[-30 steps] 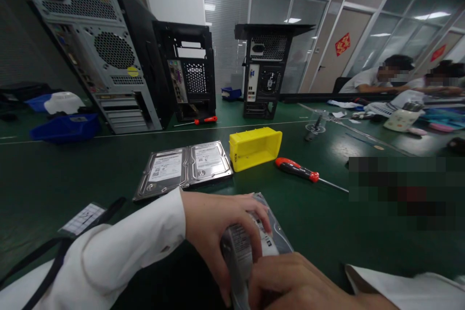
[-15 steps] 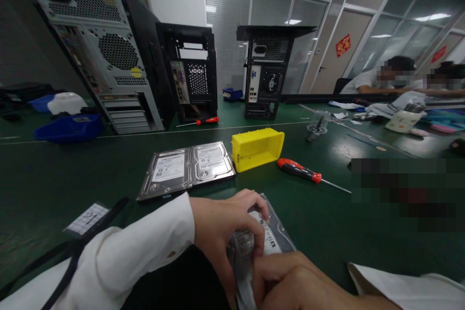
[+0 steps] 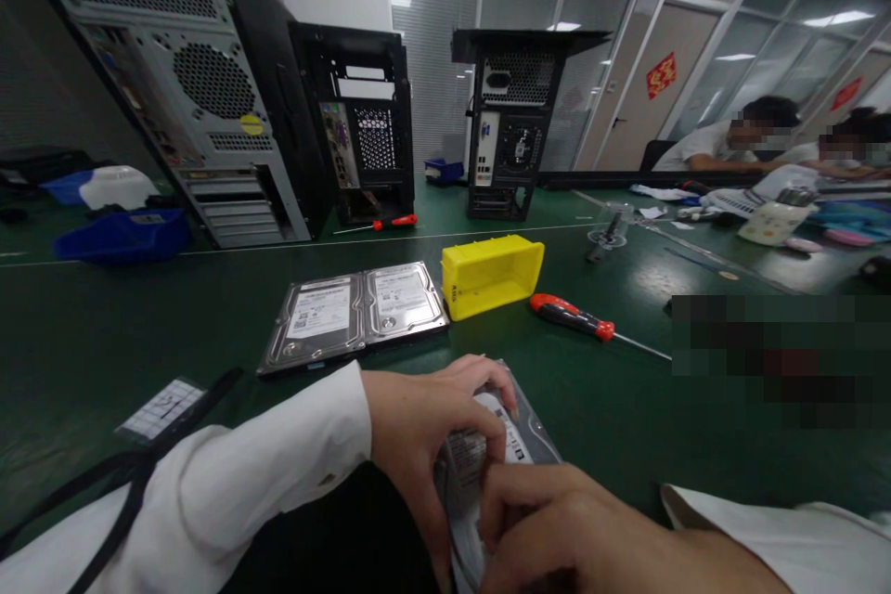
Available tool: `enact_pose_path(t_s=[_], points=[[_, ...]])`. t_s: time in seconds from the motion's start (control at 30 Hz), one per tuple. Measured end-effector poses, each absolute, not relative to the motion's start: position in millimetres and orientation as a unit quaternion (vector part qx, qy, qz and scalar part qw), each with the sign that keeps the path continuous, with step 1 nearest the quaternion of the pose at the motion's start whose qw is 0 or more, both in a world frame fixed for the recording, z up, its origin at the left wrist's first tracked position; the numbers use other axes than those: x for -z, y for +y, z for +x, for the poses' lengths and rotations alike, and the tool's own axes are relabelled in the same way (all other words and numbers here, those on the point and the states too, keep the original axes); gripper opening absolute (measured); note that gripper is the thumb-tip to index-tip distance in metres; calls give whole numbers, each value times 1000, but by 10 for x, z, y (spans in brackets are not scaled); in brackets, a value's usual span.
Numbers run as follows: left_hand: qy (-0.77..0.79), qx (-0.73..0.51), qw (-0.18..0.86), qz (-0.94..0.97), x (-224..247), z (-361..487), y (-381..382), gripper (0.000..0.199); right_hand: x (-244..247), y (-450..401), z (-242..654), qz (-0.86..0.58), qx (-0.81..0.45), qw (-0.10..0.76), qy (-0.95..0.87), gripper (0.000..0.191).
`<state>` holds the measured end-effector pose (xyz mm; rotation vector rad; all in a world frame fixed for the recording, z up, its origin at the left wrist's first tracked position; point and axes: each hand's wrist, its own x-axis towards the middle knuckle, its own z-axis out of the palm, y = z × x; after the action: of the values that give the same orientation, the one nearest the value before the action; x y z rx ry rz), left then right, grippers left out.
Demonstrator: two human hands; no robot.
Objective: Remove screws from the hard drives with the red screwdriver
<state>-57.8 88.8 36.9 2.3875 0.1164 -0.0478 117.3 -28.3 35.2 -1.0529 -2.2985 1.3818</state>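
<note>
The flat, silver-grey handheld metal hard drive (image 3: pixel 537 429) has a white label (image 3: pixel 513 444) with black print. The rectangular plastic bin (image 3: pixel 491 251) is bright yellow — the tabletop (image 3: pixel 619 422), dark green.

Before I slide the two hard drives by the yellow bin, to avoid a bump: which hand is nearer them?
Left. The left hand is just below and right of the two hard drives in the picture; the right hand lies farther down and right.
</note>
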Motion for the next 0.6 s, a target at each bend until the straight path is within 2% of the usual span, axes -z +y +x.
enact_pose_path(t_s=[0.3, 0.47, 0.6], points=[[30, 20, 345, 938, -360, -564, 905, 66, -547, -114, 1150, -310, -466, 73, -826, 17], [21, 26, 346, 938, -365, -555, 861, 74, -551, -195, 1189, -327, -452, 80, -826, 15], [16, 13, 348, 937, -374, -541, 815, 73, -523, -278, 1246, -353, -459, 52, -813, 15]])
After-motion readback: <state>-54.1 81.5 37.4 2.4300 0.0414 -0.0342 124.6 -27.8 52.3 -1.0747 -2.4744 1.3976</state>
